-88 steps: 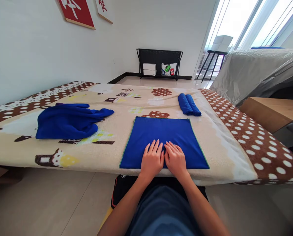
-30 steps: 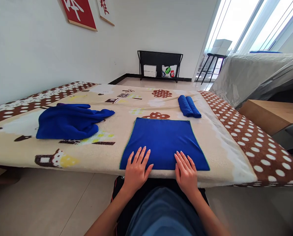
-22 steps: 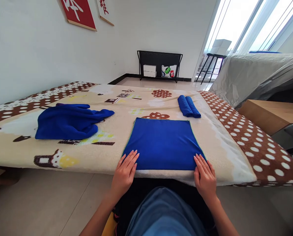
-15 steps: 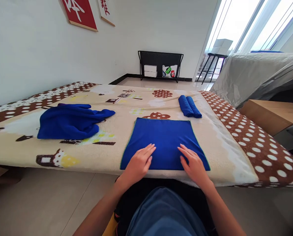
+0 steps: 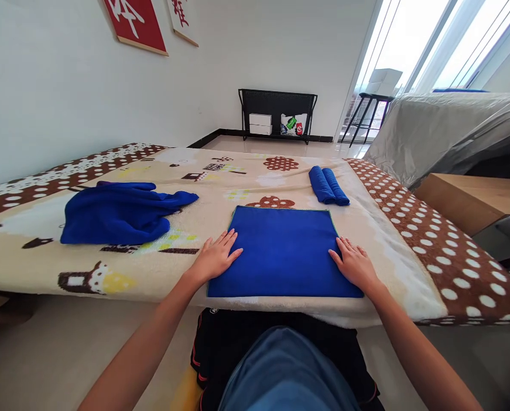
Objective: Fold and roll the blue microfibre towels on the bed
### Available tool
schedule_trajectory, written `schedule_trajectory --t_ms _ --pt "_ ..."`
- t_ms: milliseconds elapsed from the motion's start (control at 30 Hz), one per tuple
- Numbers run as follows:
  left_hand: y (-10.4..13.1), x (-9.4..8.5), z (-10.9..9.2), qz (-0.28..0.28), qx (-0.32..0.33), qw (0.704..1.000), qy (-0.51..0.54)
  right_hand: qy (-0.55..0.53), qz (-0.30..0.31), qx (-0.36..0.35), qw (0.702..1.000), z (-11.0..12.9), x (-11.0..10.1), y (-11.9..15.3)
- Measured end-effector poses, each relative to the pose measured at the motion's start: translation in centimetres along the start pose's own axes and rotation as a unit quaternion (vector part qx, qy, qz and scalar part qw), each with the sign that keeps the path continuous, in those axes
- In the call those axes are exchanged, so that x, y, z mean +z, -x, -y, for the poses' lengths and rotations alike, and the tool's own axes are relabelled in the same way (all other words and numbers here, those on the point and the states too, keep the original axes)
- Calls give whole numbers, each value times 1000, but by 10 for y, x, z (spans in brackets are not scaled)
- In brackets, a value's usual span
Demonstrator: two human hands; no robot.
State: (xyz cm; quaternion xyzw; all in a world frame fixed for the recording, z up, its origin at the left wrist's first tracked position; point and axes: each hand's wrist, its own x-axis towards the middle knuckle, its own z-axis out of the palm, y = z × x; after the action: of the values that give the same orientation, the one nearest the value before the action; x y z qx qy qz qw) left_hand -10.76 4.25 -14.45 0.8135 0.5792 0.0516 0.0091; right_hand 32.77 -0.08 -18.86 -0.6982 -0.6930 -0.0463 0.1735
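Note:
A blue cloth (image 5: 283, 257) with a thin green edge lies spread flat and smooth in front of me, its near side close to the front edge of the blanket (image 5: 161, 274). My left hand (image 5: 215, 256) rests open, palm down, over the cloth's left edge. Across from it, my right hand (image 5: 355, 262) lies open on the right edge, fingers pointing forward. Farther back on the right, two rolled blue cloths (image 5: 328, 185) sit side by side. To the left is a crumpled heap of blue cloth (image 5: 116, 217).
A cardboard box (image 5: 464, 200) stands beyond the blanket's dotted right border. Behind it is a plastic-covered piece of furniture (image 5: 443, 128). A black rack (image 5: 278, 108) holding white boxes stands by the far wall, and a black stool (image 5: 368, 114) is near the window.
My hands have moved apart from the middle of the cloth, the left one outward to the left edge and the right one to the right edge. The small wrinkles have smoothed out.

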Motion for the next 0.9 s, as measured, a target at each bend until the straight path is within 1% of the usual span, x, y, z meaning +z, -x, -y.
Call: schedule_trajectory --t_ms 67,133,200,233,267,333,400,467,567,633,733,900 --pt "-6 -6 -13 -3 16 1000 -11 -11 -1 -26 1000 13 -3 -11" --pt "-23 -10 -36 5 83 997 2 -56 24 -102 993 39 -3 -29" --pt "-50 -10 -60 50 165 984 31 -111 83 -197 971 72 2 -51" --pt "-65 -9 -70 77 192 977 42 -128 112 -230 958 87 6 -63" --pt "-80 -7 -77 96 201 974 47 -135 128 -246 951 100 11 -74" --pt "-109 -2 -82 103 182 977 46 -133 141 -244 950 113 21 -95" --pt "-129 4 -74 86 134 986 41 -122 136 -208 961 109 27 -113" --pt "-140 10 -56 59 67 995 37 -106 124 -151 975 91 30 -125" --pt "-142 16 -29 18 -36 999 31 -81 107 -61 989 53 30 -134" --pt "-139 19 -18 2 -85 996 28 -67 100 -18 993 32 28 -135" --pt "-136 21 -15 -15 -133 991 25 -52 93 21 994 18 29 -134" --pt "-135 22 -19 -33 -168 985 21 -31 83 52 995 17 35 -135"
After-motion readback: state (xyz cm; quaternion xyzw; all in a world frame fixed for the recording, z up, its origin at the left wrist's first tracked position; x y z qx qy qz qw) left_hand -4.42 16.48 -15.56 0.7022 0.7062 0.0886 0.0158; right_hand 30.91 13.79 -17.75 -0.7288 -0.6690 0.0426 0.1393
